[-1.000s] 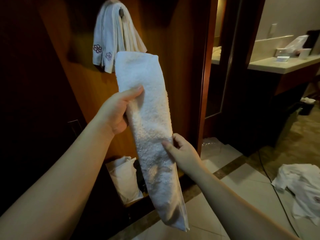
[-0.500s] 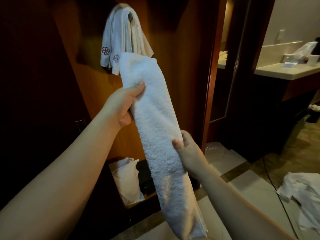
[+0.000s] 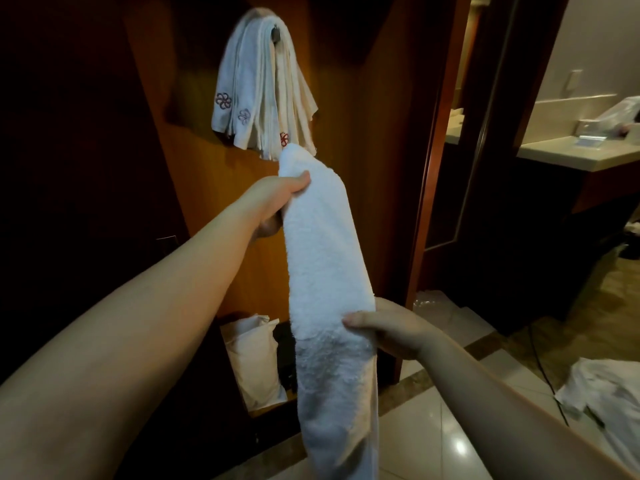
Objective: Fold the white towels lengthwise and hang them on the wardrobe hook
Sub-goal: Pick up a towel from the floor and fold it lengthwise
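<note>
Towel in hand: a white towel, folded into a long narrow strip, is held up in front of the wooden wardrobe panel; its top end sits just below the hung towels, its lower end drops toward the floor.
Left hand: the left hand pinches the strip near its top edge, thumb on the near face, the other fingers hidden behind the cloth.
Right hand: the right hand grips the strip lower down from its right side, thumb pressed across the front, fingers wrapped behind.
Hook: the hook on the panel shows only as a small dark piece among the cloth.
Hung towels: a bunch of white towels is draped over the hook, with small red flower marks near the lower corners.
Below: a pale bag stands in the low open compartment left of the strip.
Floor: more white cloth lies crumpled on the tiled floor at right.
Background: a light counter stands beyond the doorway.
</note>
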A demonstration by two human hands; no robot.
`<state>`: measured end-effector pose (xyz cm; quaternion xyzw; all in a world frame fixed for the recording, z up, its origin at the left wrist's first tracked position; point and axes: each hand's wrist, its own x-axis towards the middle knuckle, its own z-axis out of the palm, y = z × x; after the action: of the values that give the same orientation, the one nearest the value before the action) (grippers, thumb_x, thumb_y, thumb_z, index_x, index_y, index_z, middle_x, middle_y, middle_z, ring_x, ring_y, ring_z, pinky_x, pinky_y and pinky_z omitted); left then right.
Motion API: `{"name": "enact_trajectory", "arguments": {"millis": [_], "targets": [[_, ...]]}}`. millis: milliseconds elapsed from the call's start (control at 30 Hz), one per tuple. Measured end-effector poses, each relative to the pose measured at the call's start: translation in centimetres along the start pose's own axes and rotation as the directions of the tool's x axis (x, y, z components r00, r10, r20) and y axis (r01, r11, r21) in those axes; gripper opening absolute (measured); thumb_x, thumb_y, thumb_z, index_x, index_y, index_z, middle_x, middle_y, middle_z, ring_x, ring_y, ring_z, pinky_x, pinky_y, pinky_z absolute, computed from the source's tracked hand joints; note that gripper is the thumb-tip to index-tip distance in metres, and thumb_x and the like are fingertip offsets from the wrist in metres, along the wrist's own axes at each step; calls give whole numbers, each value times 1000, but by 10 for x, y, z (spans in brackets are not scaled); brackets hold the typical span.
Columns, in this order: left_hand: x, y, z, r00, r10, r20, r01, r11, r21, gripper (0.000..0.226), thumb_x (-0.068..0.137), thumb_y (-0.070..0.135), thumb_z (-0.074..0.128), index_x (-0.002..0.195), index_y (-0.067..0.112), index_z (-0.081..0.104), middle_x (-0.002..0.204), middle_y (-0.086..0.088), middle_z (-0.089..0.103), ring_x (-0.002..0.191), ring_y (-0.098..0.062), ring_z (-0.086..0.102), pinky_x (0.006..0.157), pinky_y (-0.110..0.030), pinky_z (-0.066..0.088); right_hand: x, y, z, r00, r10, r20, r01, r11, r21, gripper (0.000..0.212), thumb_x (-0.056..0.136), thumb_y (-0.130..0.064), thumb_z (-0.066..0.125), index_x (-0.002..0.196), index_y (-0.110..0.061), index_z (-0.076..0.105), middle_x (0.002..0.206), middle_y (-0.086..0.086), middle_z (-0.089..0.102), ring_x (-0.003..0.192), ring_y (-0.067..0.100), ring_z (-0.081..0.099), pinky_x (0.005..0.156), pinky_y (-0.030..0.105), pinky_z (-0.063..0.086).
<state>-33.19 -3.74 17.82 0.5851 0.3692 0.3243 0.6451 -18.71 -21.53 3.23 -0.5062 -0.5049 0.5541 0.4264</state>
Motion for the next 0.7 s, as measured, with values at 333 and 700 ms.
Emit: {"name": "enact_trajectory", "arguments": {"millis": [333, 700], "targets": [[40, -20, -3, 977, -175, -124, 172, 985, -31, 54, 90, 27, 74, 132, 8, 47, 108, -15, 70, 97, -33, 70, 86, -49, 59, -2, 2, 8, 986, 146, 85, -155, 981, 117, 90, 56, -37, 93, 132, -9, 55, 130, 17, 62, 125, 37, 58, 109, 53, 44], [54, -71, -12, 964, -264, 21, 264, 956, -125, 41, 105, 29, 50, 137, 4, 53, 112, -20, 69, 79, -32, 73, 63, -38, 58, -3, -64, -7, 999, -12, 41, 2, 973, 231, 43, 69, -48, 86, 99, -18, 82, 110, 8, 76, 106, 23, 71, 84, 31, 58]]}}
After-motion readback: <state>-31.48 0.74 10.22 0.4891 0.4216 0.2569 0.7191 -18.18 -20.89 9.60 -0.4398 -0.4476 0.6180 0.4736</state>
